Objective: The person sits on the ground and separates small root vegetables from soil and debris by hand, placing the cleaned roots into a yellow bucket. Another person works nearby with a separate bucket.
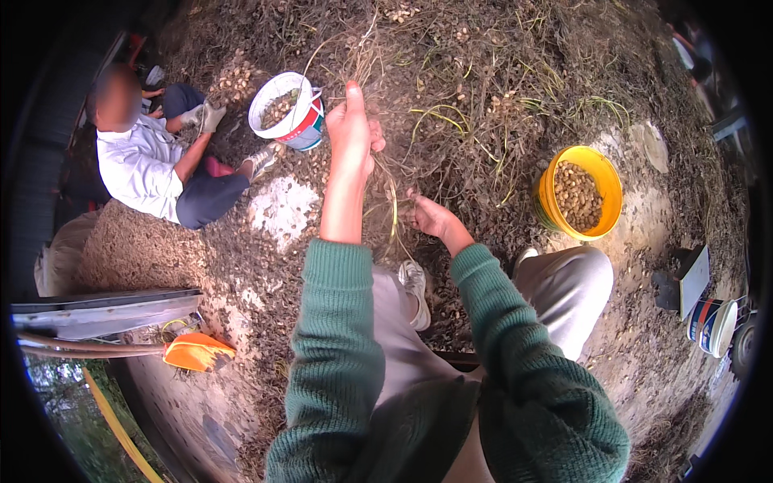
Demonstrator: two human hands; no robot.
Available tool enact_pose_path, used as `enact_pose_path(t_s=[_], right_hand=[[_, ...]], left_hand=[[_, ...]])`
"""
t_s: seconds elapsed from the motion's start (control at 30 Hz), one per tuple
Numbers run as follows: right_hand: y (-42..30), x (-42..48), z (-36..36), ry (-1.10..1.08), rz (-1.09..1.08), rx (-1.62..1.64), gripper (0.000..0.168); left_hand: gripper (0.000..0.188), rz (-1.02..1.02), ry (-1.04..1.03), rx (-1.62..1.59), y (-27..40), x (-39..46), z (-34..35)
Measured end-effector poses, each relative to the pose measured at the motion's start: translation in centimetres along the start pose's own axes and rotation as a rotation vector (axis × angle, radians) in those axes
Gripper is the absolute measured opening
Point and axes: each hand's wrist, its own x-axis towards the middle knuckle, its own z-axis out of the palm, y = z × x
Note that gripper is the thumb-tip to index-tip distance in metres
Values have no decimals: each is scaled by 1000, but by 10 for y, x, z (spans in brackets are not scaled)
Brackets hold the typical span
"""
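Observation:
My left hand, thumb up, is closed around dry peanut plant stems. Some stems rise past the thumb, and others trail below the fist. A yellowish stem hangs between my two hands. Lower and to the right, my right hand is beside these trailing stems; its fingertips are blurred, so a grip on anything cannot be made out. Just left of my left hand stands a white bucket with peanuts inside. To the right, a yellow bucket holds many peanuts.
Heaped dry peanut vines cover the ground ahead. A person in gloves sits at left, holding a peanut cluster. An orange shovel or broom head lies lower left. Another bucket stands far right.

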Motion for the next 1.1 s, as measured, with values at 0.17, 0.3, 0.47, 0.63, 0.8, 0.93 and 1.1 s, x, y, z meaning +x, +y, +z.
enact_pose_path(t_s=[0.17, 0.3, 0.47, 0.63, 0.8, 0.93, 1.1], right_hand=[[-11, -74, 19, 308, -136, 33, 41], [-12, -124, -11, 562, -460, 133, 24], [-57, -159, -16, 695, -816, -165, 36], [-98, -173, 19, 962, -1007, -999, 30], [-94, -170, 46, 623, -1134, -1298, 48], [-114, -203, 37, 313, -936, -1071, 31], [-154, -213, -10, 705, -1207, -951, 16]], left_hand=[[38, 82, 15, -3, -4, 2, -6], [35, 214, 18, 217, -13, 4, 1], [46, -51, -236, 348, -35, -17, 33], [55, -151, -477, 509, -59, -37, 64], [73, -279, -353, 138, -77, -37, 71], [67, -189, -196, 142, -82, -10, 51], [104, -303, -224, 358, -72, -4, 58]])
